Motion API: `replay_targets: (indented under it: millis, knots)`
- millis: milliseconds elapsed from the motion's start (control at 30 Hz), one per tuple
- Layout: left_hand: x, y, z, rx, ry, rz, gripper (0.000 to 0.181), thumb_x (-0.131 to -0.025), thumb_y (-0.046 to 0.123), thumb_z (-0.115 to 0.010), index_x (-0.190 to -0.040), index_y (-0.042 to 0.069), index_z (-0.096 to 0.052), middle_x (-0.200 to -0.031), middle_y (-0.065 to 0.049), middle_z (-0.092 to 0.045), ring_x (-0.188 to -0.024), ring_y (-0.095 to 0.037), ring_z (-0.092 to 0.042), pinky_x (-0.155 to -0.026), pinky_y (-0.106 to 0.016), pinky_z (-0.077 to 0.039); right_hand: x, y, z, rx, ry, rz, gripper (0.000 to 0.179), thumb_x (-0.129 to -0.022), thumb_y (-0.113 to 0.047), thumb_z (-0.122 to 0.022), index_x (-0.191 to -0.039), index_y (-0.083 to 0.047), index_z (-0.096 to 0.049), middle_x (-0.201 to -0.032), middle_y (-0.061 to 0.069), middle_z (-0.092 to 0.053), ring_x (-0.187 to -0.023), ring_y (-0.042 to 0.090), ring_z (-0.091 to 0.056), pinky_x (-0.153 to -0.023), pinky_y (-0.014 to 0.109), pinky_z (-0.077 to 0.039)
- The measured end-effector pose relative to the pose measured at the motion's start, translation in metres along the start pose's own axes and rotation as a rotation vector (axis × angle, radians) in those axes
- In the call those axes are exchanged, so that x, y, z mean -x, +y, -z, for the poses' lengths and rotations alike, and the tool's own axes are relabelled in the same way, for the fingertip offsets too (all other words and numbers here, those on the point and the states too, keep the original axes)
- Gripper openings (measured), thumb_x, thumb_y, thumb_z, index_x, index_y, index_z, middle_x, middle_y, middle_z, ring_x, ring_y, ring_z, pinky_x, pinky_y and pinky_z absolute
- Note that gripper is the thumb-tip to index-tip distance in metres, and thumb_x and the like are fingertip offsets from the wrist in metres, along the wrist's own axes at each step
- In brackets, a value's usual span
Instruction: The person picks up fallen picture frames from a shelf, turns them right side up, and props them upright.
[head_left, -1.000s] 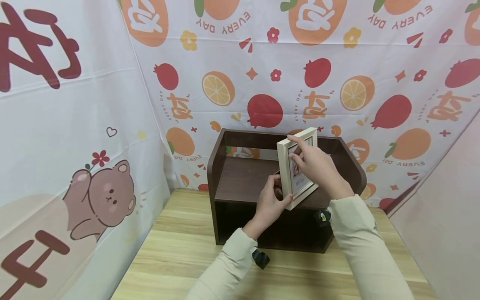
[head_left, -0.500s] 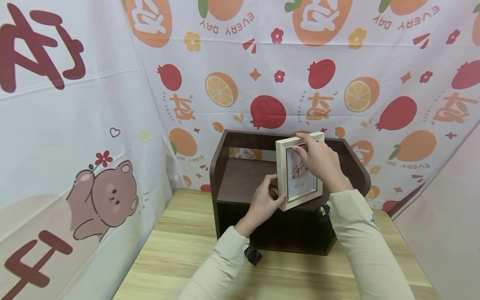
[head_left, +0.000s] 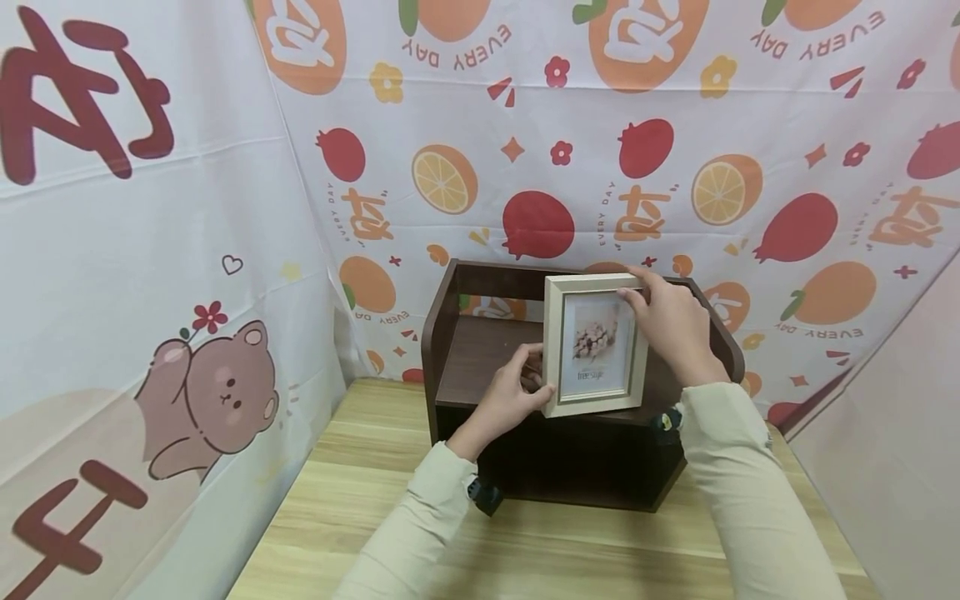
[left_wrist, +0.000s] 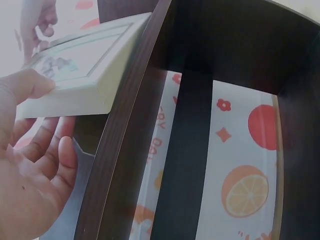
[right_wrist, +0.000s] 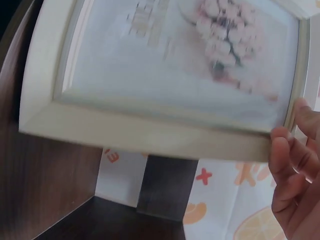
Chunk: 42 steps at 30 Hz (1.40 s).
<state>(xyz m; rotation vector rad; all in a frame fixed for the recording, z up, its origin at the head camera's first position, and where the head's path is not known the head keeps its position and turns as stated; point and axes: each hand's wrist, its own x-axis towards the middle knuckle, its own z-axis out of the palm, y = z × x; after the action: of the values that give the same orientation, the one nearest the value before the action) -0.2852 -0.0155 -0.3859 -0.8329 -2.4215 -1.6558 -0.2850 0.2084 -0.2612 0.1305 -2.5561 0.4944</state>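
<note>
A cream picture frame [head_left: 553, 350] is held upright above the shelf board, its front with a pink flower print facing the head camera. My left hand [head_left: 504, 398] pinches its lower left edge. In the left wrist view that hand's thumb lies on the front of the picture frame [left_wrist: 95, 97], with the other fingers beneath. At the upper right corner my right hand [head_left: 673, 323] grips it, thumb in front. The right wrist view shows the fingers of my right hand [right_wrist: 295, 175] at the border of the picture frame [right_wrist: 150, 137]. Most of its back is hidden.
A dark brown two-level shelf unit [head_left: 480, 358] stands behind and below the picture frame on a light wood table [head_left: 360, 483]. A printed fruit cloth [head_left: 480, 108] hangs behind it, and a cloth with a bear [head_left: 225, 392] hangs at the left.
Both hands have turned the picture frame from an angled side view until its front faces the camera. My right hand has shifted to the right and my left hand slightly left.
</note>
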Motion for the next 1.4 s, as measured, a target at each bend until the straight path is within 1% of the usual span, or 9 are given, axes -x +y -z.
replay_targets:
  millis: [67,233,333,467,567,767,1000,1200,1400]
  knots:
    - [-0.001,-0.001,0.002,-0.01,-0.008,0.004,0.051,-0.091,0.01,-0.065,-0.137,0.01,-0.043,-0.114,-0.012,-0.059,-0.09,-0.018,-0.06,-0.075,-0.025,-0.051,0.001,0.005,0.001,-0.001,0.02,-0.003,0.045,-0.097,-0.04,-0.055,-0.137,-0.018,-0.055,-0.053,0.006,-0.045,-0.044,0.02,-0.036,-0.043,0.031,-0.026]
    - [-0.003,-0.005,0.008,-0.016,-0.012,0.014,0.054,-0.091,0.009,-0.064,-0.14,0.009,-0.043,-0.114,-0.013,-0.059,-0.091,-0.019,-0.06,-0.077,-0.028,-0.051,0.004,0.015,0.003,-0.017,0.063,0.013,0.045,-0.097,-0.037,-0.056,-0.136,-0.015,-0.057,-0.051,0.005,-0.04,-0.041,0.018,-0.031,-0.041,0.029,-0.023]
    - [-0.005,-0.008,0.011,-0.011,-0.015,0.021,0.056,-0.091,0.01,-0.064,-0.142,0.01,-0.042,-0.113,-0.014,-0.058,-0.092,-0.021,-0.06,-0.079,-0.029,-0.051,0.004,0.019,0.001,-0.022,0.088,0.024,0.044,-0.097,-0.036,-0.058,-0.135,-0.016,-0.058,-0.051,0.005,-0.04,-0.041,0.018,-0.031,-0.041,0.029,-0.023]
    - [-0.007,-0.01,0.013,0.011,-0.022,0.05,0.057,-0.092,0.011,-0.064,-0.144,0.011,-0.041,-0.114,-0.015,-0.058,-0.095,-0.023,-0.06,-0.081,-0.031,-0.05,0.005,0.022,-0.002,-0.03,0.111,0.022,0.043,-0.097,-0.034,-0.058,-0.136,-0.016,-0.058,-0.051,0.005,-0.041,-0.04,0.019,-0.031,-0.04,0.029,-0.023]
    - [-0.008,-0.011,0.015,0.022,-0.023,0.062,0.058,-0.092,0.011,-0.064,-0.145,0.012,-0.041,-0.113,-0.015,-0.058,-0.095,-0.023,-0.06,-0.081,-0.032,-0.051,0.007,0.022,-0.003,-0.043,0.11,0.01,0.044,-0.097,-0.035,-0.057,-0.136,-0.017,-0.056,-0.052,0.006,-0.043,-0.04,0.019,-0.032,-0.04,0.029,-0.025]
    - [-0.009,-0.015,0.018,0.02,-0.024,0.058,0.059,-0.092,0.011,-0.064,-0.146,0.013,-0.04,-0.111,-0.013,-0.058,-0.095,-0.02,-0.06,-0.081,-0.031,-0.052,0.01,0.022,-0.005,-0.055,0.098,0.008,0.046,-0.098,-0.037,-0.055,-0.139,-0.018,-0.053,-0.052,0.005,-0.044,-0.039,0.018,-0.032,-0.04,0.029,-0.025]
    - [-0.011,-0.018,0.022,0.018,-0.023,0.056,0.059,-0.091,0.01,-0.064,-0.146,0.013,-0.041,-0.11,-0.014,-0.059,-0.095,-0.022,-0.06,-0.083,-0.034,-0.051,0.014,0.023,-0.008,-0.086,0.06,-0.007,0.047,-0.099,-0.039,-0.051,-0.143,-0.023,-0.047,-0.057,0.006,-0.048,-0.041,0.018,-0.036,-0.041,0.031,-0.028]
    - [-0.011,-0.017,0.024,0.017,-0.038,0.075,0.059,-0.092,0.012,-0.063,-0.146,0.013,-0.04,-0.111,-0.014,-0.058,-0.096,-0.022,-0.059,-0.085,-0.035,-0.05,0.017,0.024,-0.01,-0.09,0.037,-0.017,0.048,-0.1,-0.04,-0.048,-0.146,-0.026,-0.041,-0.06,0.007,-0.049,-0.042,0.018,-0.038,-0.041,0.031,-0.03]
    - [-0.012,-0.015,0.024,0.025,-0.05,0.082,0.06,-0.092,0.012,-0.063,-0.147,0.013,-0.039,-0.11,-0.014,-0.058,-0.097,-0.023,-0.059,-0.087,-0.036,-0.05,0.017,0.025,-0.012,-0.098,0.045,-0.018,0.047,-0.101,-0.04,-0.046,-0.146,-0.027,-0.04,-0.057,0.005,-0.046,-0.042,0.018,-0.035,-0.041,0.031,-0.027]
